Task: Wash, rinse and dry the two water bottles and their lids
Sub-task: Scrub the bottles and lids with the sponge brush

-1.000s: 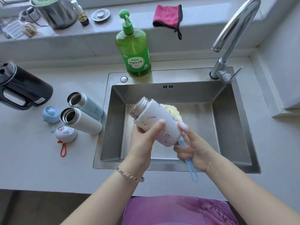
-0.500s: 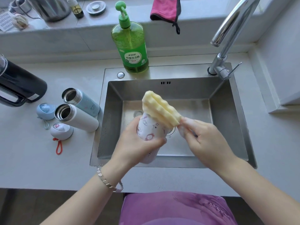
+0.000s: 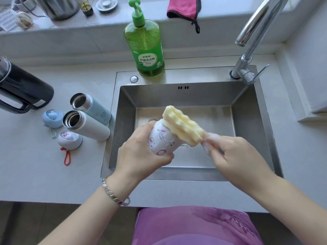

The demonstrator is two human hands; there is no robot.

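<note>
- Over the sink point(image 3: 247, 96), mid frame, the left hand point(image 3: 139, 156) gripped the white bottle point(image 3: 161, 140); it had turned since a second ago, its open end hidden.
- The right hand point(image 3: 235, 156) pinched the sponge brush point(image 3: 182, 125), which had come up on top.
- Two other bottles point(image 3: 88, 128) and two lids point(image 3: 69, 139), at the left, waited; scrubbing likely went on.
</note>
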